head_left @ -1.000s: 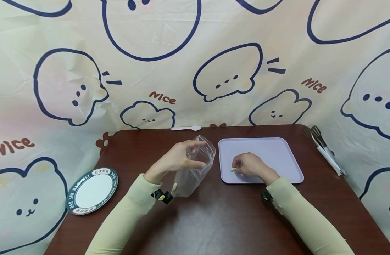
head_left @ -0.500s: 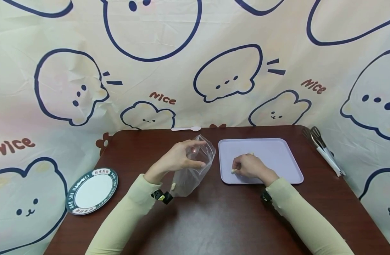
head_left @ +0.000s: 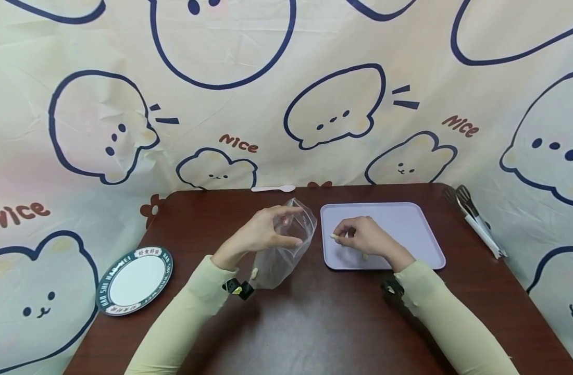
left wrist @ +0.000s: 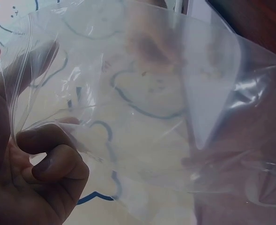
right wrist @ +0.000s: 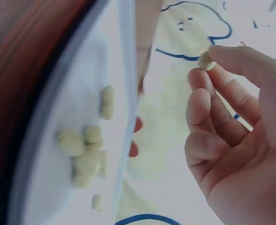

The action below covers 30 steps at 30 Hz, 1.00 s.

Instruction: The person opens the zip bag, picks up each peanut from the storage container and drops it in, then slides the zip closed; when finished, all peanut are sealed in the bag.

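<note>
My left hand (head_left: 258, 229) grips the mouth of a clear plastic bag (head_left: 277, 266), its thumb and forefinger spread wide to keep the mouth apart. In the left wrist view, ridged lines run along the rim of the bag (left wrist: 142, 103), and curled fingers hold it. A pale piece (head_left: 254, 274), seemingly a peanut, shows low in the bag. Over the lilac tray (head_left: 408, 224), my right hand (head_left: 368, 237) pinches a peanut (right wrist: 205, 61) between thumb and fingertips. Several unshelled peanuts (right wrist: 87, 161) lie on the tray in the right wrist view; the hand mostly hides them in the head view.
A plate with a green rim (head_left: 166, 271) sits at the table's left edge. At the back edge lies a white spoon (head_left: 273, 188). A whisk and other utensils (head_left: 481, 224) lie along the right edge. Patterned cloth (head_left: 324, 52) hangs behind the brown table (head_left: 305, 323).
My right hand has lifted from the tray surface with the peanut and moved slightly up and left, uncovering a peanut below it. The left hand and bag have stayed put.
</note>
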Available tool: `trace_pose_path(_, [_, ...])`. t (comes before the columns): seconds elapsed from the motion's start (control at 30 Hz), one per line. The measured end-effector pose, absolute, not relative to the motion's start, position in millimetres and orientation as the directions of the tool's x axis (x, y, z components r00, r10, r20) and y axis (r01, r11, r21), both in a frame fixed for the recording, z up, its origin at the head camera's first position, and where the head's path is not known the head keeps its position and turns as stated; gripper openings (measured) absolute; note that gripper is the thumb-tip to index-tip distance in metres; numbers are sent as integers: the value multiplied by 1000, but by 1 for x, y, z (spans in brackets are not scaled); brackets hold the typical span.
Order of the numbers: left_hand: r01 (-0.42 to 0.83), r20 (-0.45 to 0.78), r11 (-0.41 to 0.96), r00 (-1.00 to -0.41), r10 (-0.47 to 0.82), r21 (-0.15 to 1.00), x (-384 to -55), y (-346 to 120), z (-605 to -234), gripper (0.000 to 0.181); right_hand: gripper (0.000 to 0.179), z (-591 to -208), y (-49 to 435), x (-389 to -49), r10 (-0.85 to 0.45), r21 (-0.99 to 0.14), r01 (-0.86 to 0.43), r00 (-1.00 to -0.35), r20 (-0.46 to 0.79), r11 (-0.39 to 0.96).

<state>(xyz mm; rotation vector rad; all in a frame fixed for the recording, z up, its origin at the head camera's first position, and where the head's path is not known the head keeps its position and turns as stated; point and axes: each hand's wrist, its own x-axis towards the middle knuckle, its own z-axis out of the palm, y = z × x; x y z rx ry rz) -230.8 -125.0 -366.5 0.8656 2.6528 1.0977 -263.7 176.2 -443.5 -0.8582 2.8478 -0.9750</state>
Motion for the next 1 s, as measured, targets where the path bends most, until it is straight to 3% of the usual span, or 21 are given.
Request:
trace_pose_path(0.53, [451,72,576,-825,561,682,-231,-124,-366,77,7,-397,157,-247,-398,-682,-447,-885,243,578])
trace_pose_path(1.0, [431,54,568,-826,561,701,-229,-122,-368,74,7,-385,138,-238,-429,-655,-533,-840,332,536])
